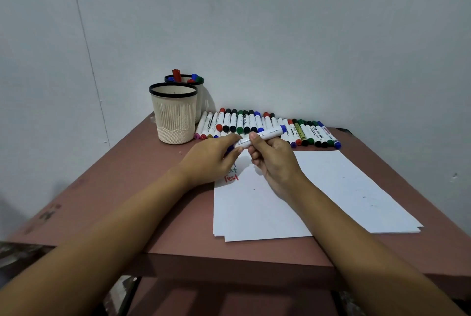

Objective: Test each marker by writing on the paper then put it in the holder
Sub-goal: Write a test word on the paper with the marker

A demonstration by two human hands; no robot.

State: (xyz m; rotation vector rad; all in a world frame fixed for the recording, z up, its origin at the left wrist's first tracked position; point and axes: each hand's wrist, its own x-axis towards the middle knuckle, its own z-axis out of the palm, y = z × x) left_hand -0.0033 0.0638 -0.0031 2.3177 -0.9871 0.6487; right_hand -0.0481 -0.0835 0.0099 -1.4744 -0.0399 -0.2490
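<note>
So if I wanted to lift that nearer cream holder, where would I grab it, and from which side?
Best take the nearer holder round its smooth upper wall, just under the black rim: it widens upward, so your grip should not slip. Come from the front left; the second holder stands close behind and markers lie to its right.

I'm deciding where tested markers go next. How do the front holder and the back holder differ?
The front holder shows no markers above its rim; the back holder has red, blue and green capped markers sticking out. The front holder stands nearer and in full view; the back holder is mostly hidden behind it, by the wall. Both are cream with a black rim, upright on the table.
</note>
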